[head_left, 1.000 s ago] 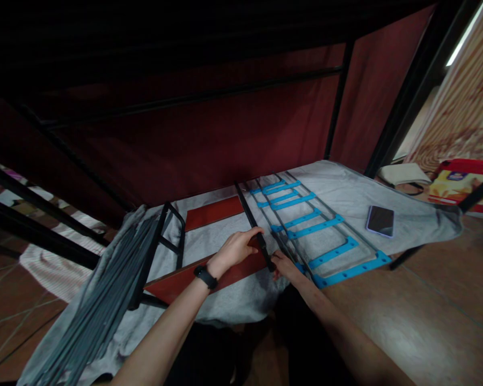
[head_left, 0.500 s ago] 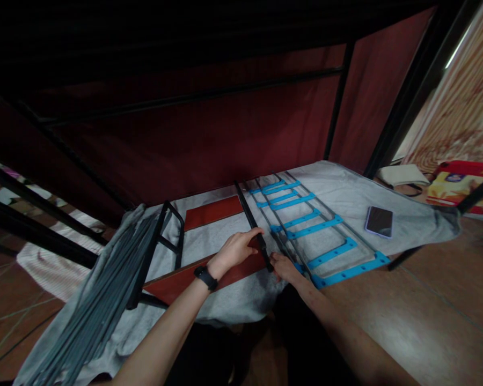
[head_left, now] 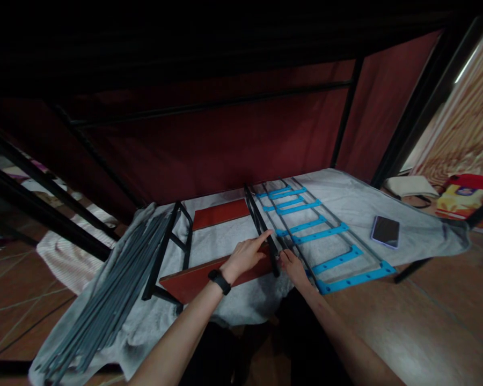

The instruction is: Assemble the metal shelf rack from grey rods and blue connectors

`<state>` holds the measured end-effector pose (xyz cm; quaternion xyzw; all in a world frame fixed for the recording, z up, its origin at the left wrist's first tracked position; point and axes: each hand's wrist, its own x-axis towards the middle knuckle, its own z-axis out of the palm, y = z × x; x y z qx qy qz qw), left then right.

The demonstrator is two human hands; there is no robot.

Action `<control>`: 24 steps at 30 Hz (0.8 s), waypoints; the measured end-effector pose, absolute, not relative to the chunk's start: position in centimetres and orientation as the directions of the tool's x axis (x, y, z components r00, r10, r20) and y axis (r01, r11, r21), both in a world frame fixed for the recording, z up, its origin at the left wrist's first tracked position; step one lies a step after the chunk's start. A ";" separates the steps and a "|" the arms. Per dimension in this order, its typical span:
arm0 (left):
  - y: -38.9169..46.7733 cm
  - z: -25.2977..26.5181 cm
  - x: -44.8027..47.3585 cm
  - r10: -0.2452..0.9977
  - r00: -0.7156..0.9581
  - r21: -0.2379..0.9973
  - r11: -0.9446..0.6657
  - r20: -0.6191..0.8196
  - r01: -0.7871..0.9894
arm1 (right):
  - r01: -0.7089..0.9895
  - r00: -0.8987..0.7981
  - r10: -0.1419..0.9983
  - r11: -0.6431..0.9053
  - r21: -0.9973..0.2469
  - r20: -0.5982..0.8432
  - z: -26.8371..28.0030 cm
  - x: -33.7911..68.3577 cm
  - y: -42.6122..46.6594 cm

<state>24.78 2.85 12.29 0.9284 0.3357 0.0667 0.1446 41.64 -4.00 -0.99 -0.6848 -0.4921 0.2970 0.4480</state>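
My left hand (head_left: 247, 256), with a black watch on its wrist, is closed on a black metal side frame (head_left: 261, 220) where a red-brown board (head_left: 209, 280) meets it. Its index finger stretches across the bar. Just outside the same frame, my right hand (head_left: 292, 264) is pinched close to the bar; whatever lies between its fingertips is too small to make out. A second red-brown board (head_left: 221, 213) spans the far side. At the left end stands another black side frame (head_left: 167, 249), its bars leaning.
A bundle of grey rods (head_left: 116, 295) lies on the grey cloth (head_left: 229, 313) at left. Blue-and-grey racks (head_left: 338, 236) lie just right of my hands. Further right are a phone (head_left: 385, 231), a white pouch (head_left: 411, 186) and a red-yellow package (head_left: 469, 195). A dark red panel rises behind.
The view has shifted, so everything sits slightly further right. The right side frame now shows its two bars more apart, tilted differently. Both hands stay at it.
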 end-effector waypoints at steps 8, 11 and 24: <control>1.1 11.5 19.2 0.702 0.704 0.223 -0.707 0.109 0.671 | -0.064 0.418 0.908 0.033 -0.997 0.003 1.8 41.2 -3.2; 0.1 10.6 16.6 0.710 0.677 0.165 -0.704 0.193 0.691 | -0.045 0.396 0.918 0.046 -0.998 0.025 3.5 41.1 -2.6; -3.0 9.2 11.5 0.800 0.511 -0.029 -0.530 0.315 0.848 | 0.428 0.351 0.909 0.057 -0.902 0.224 4.7 39.9 -3.6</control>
